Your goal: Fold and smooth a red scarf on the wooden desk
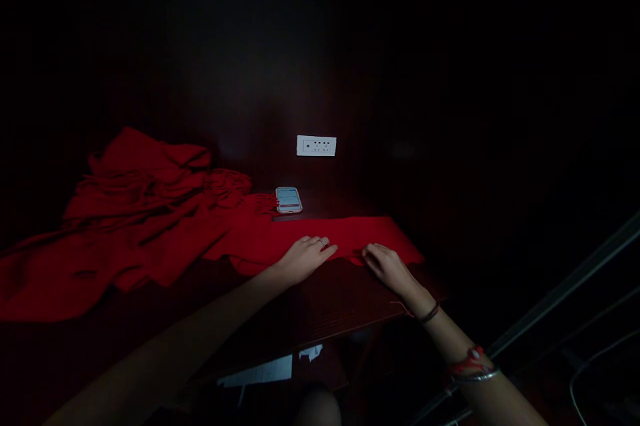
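A long red scarf [360, 233] with fringe lies across the dark table, its right part flat and folded. My left hand [306, 257] rests on the scarf near its front edge, fingers stretched out and a ring on one of them. At the front edge further right, my right hand [389, 266] has its fingers curled in and closed on the cloth. Its fingertips are partly hidden. To the left, the rest of the scarf is heaped in a loose red pile [150, 199].
A phone [289, 199] with a lit screen lies behind the scarf. A white socket panel [317, 146] is on the dark wall. Below the table edge [330, 331] are papers [265, 371] and a crumpled white piece [311, 352]. A pale rail [565, 286] slants at right.
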A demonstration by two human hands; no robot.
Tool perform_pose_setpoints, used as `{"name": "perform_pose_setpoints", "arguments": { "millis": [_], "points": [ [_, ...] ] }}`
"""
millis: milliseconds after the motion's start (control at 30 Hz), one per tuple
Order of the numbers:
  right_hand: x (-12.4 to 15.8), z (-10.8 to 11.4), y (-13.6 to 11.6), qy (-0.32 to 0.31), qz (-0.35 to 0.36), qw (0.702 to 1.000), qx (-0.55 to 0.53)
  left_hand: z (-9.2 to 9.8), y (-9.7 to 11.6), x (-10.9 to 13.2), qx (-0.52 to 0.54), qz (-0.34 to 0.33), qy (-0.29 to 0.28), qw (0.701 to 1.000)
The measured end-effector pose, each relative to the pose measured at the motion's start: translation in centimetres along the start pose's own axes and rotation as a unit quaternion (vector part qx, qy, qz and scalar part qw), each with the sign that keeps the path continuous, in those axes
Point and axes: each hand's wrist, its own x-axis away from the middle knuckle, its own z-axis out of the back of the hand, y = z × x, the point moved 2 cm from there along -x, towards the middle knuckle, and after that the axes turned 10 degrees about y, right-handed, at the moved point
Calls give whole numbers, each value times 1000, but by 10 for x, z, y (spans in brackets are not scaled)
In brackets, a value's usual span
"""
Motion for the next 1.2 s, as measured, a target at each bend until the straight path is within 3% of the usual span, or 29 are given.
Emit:
{"name": "perform_pose_setpoints", "arguments": {
  "millis": [100,300,500,767,1067,1200],
  "points": [
    [3,2,-1,-13,24,1000,-8,-8,2,-12,4,17,-30,999],
    [6,3,-2,-28,32,999,-9,-9,-10,-3,57,22,-50,997],
    [4,4,-5,-37,37,998,17,-5,-10,-1,63,6,-65,996],
    [5,4,1,22,-4,1000,0,-3,8,-10,33,-7,28,999],
    [7,0,6,10,-50,999,17,-6,10,-12,-11,-26,3,1000],
    [6,2,2,14,-19,999,22,-5,9,-11,-17,-34,5,999]
  ]
}}
